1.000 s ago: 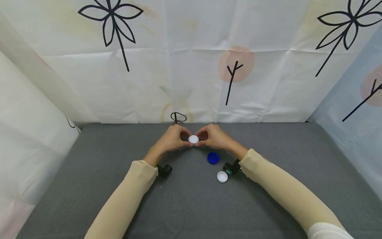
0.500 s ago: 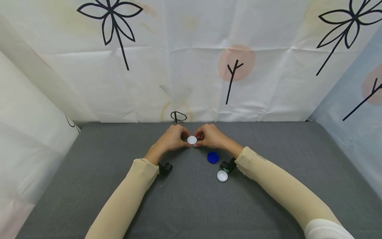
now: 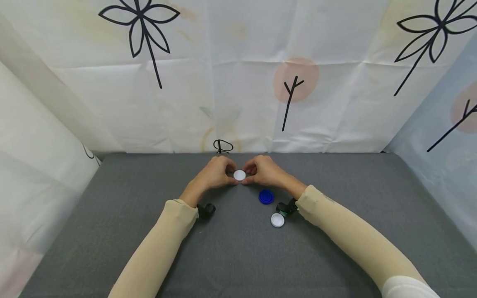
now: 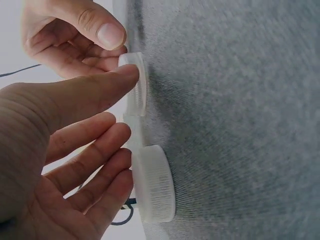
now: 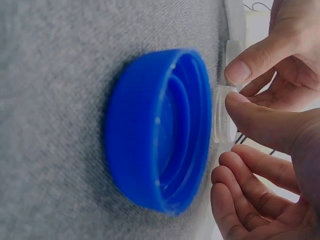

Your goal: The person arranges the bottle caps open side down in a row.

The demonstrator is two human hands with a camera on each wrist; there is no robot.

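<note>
Near the back of the table, a small round white cap [image 3: 239, 175] with a clear ribbed rim sits between the two hands. My left hand [image 3: 214, 173] holds it from the left, its thumb [image 4: 122, 80] across the near side. From the opposite side my right hand [image 3: 266, 171] holds the same cap, with its thumb [image 5: 240, 105] against the rim. The other fingers of both hands are loosely bent. A blue cap [image 3: 266, 196] lies hollow side up in front of the right hand. Nearer still lies another white cap [image 3: 277, 220], its raised rim facing up.
In the left wrist view a larger ribbed white cap [image 4: 156, 185] stands on the table beside the left fingers; the head view does not show it. A grey cloth covers the table [image 3: 238, 256]. A printed white sheet [image 3: 246, 103] hangs along the back edge.
Both hands and the white cap between them have shifted slightly left and nearer, mostly in the first half second. The blue cap and the loose white cap stay put.
</note>
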